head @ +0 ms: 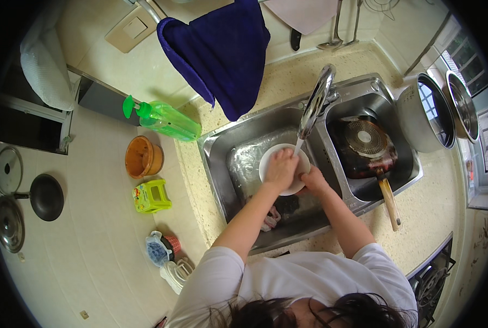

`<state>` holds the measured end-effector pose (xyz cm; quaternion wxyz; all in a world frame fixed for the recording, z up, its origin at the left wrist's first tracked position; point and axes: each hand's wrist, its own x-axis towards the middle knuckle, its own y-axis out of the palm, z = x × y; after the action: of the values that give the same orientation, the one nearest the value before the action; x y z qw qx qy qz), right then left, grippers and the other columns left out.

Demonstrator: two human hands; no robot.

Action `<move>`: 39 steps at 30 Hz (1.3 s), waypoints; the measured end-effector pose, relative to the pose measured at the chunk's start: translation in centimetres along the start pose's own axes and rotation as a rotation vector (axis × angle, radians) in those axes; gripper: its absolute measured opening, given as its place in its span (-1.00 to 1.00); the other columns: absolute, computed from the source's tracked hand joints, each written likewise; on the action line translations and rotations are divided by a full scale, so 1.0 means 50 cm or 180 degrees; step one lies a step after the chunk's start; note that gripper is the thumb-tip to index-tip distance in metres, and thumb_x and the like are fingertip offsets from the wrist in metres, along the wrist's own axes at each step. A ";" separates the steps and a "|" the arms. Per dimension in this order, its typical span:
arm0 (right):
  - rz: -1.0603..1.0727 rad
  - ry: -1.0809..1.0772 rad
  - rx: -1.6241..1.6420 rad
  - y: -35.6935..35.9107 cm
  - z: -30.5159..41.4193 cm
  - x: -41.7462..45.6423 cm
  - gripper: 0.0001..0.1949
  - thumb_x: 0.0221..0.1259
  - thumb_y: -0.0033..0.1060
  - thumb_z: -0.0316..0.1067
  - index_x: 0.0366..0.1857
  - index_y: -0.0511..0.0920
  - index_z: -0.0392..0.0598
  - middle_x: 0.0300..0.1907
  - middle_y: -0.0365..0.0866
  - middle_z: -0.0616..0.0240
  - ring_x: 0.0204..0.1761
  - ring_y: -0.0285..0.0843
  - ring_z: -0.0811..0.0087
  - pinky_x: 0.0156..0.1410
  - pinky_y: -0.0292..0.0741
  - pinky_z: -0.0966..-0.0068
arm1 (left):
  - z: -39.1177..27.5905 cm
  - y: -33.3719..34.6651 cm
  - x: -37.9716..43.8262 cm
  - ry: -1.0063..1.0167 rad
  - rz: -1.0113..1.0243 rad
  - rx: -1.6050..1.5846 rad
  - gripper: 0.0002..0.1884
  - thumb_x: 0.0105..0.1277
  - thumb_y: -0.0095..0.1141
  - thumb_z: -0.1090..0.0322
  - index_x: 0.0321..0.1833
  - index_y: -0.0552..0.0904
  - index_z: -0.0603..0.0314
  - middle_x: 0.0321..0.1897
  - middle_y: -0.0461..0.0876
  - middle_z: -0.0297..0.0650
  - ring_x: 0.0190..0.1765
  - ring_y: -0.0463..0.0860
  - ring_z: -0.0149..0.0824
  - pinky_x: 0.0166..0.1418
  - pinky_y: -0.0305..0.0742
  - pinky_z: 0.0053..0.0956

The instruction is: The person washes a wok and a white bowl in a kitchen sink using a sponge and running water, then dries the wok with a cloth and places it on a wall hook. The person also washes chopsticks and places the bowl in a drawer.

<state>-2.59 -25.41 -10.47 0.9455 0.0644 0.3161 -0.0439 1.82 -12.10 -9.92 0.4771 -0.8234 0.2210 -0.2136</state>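
Over the left sink basin (pixel 244 147), a white bowl (pixel 267 163) is held under running water from the chrome faucet (pixel 315 102). My left hand (pixel 282 168) lies flat inside it, fingers towards the stream. My right hand (pixel 313 178) grips the bowl's right rim, the thumb over the edge; its other fingers are hidden beneath. A crumpled, wet cloth-like item (pixel 272 219) and something dark lie in the basin below the bowl.
A frying pan (pixel 367 143) lies upside down in the right basin, its handle over the counter. A large pot (pixel 420 110) stands on the right. A green soap bottle (pixel 170 121) stands at left. A dark blue towel (pixel 227 53) hangs above the sink. A gas stove (pixel 432 283) is at lower right.
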 end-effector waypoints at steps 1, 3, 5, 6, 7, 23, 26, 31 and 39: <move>-0.0165 0.0014 0.0041 0.015 0.017 -0.020 -0.63 0.13 -0.08 -0.54 0.07 0.43 -0.14 -0.09 0.55 0.09 -0.22 0.66 0.13 -0.41 0.70 0.21 | 0.007 -0.020 0.005 -0.0056 -0.0029 0.0416 -0.70 -0.02 0.11 0.48 -0.15 0.56 0.20 -0.05 0.46 -0.14 0.09 0.42 -0.07 0.09 0.38 -0.23; -0.0366 -0.0156 0.0204 0.023 0.019 -0.013 -0.62 0.13 -0.07 -0.54 0.08 0.42 -0.15 -0.08 0.54 0.10 -0.22 0.65 0.13 -0.40 0.70 0.23 | 0.022 -0.013 -0.003 -0.0320 0.0068 0.0785 -0.76 0.04 0.19 0.29 -0.22 0.57 0.14 -0.23 0.55 -0.15 -0.08 0.54 -0.10 -0.07 0.44 -0.20; -0.0482 -0.0308 0.0276 0.017 0.000 0.007 -0.62 0.13 -0.05 -0.54 0.09 0.41 -0.16 -0.07 0.54 0.10 -0.20 0.64 0.13 -0.38 0.69 0.26 | 0.014 -0.011 -0.028 -0.0636 0.0662 0.0708 -0.75 0.01 0.21 0.28 -0.23 0.57 0.15 -0.34 0.56 -0.14 -0.21 0.56 -0.09 -0.12 0.45 -0.17; -0.0508 -0.0377 0.0291 0.000 -0.026 0.033 -0.62 0.14 -0.05 -0.54 0.10 0.41 -0.16 -0.08 0.54 0.10 -0.19 0.64 0.14 -0.37 0.69 0.27 | -0.018 -0.037 -0.026 -0.0941 0.1005 0.0010 -0.75 0.07 0.19 0.36 -0.18 0.53 0.20 -0.48 0.53 -0.13 -0.31 0.56 -0.07 -0.14 0.47 -0.19; -0.0527 -0.0442 0.0295 -0.009 -0.040 0.048 -0.62 0.14 -0.05 -0.54 0.10 0.41 -0.16 -0.08 0.54 0.10 -0.18 0.63 0.14 -0.36 0.69 0.28 | -0.047 -0.049 -0.037 -0.1349 0.0385 -0.0351 -0.73 0.09 0.20 0.35 -0.15 0.50 0.21 -0.46 0.54 -0.13 -0.30 0.56 -0.10 -0.14 0.47 -0.23; -0.0250 -0.3058 -0.3900 0.012 0.115 0.033 -0.65 -0.12 0.27 -0.43 -0.13 0.61 0.07 -0.22 0.65 0.18 -0.20 0.63 0.20 -0.16 0.55 0.32 | -0.040 -0.149 -0.054 -0.1744 0.0812 -0.0312 -0.29 0.18 -0.06 0.55 0.42 0.10 -0.04 0.26 0.26 0.15 0.05 0.53 0.22 0.09 0.48 -0.07; -0.0302 -0.3115 -0.3387 0.037 0.140 -0.011 -0.58 0.00 0.13 -0.44 0.03 0.51 0.17 0.01 0.57 0.23 -0.04 0.57 0.10 -0.05 0.54 0.27 | -0.041 -0.133 -0.043 -0.1196 0.0199 0.0270 -0.35 0.21 -0.04 0.48 0.41 0.15 -0.01 0.28 0.25 0.06 0.17 0.46 0.10 0.05 0.50 -0.09; -0.0873 -0.2469 -0.2882 0.007 0.090 -0.021 -0.45 0.03 0.01 -0.57 0.20 0.38 0.10 0.11 0.49 0.16 0.01 0.54 0.06 0.04 0.52 0.24 | -0.033 -0.108 -0.015 0.0013 -0.0705 0.0393 -0.49 0.14 0.03 0.53 0.23 0.48 0.06 0.32 0.27 -0.14 0.29 0.36 -0.07 0.06 0.48 -0.18; -0.0673 -0.1630 -0.1080 -0.020 0.047 -0.035 -0.42 0.05 -0.13 -0.70 0.25 0.31 -0.01 0.11 0.48 0.09 0.09 0.51 0.02 0.00 0.58 0.26 | 0.059 -0.033 -0.022 -0.2283 -0.0573 -0.4404 -0.54 0.23 -0.08 0.68 0.21 0.48 0.19 -0.02 0.60 -0.20 0.00 0.59 -0.31 0.13 0.47 -0.51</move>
<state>-2.73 -26.70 -7.64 0.9818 -0.1404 0.0757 -0.1034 2.84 -8.68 -9.99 -0.1211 -0.9669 0.0687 0.2137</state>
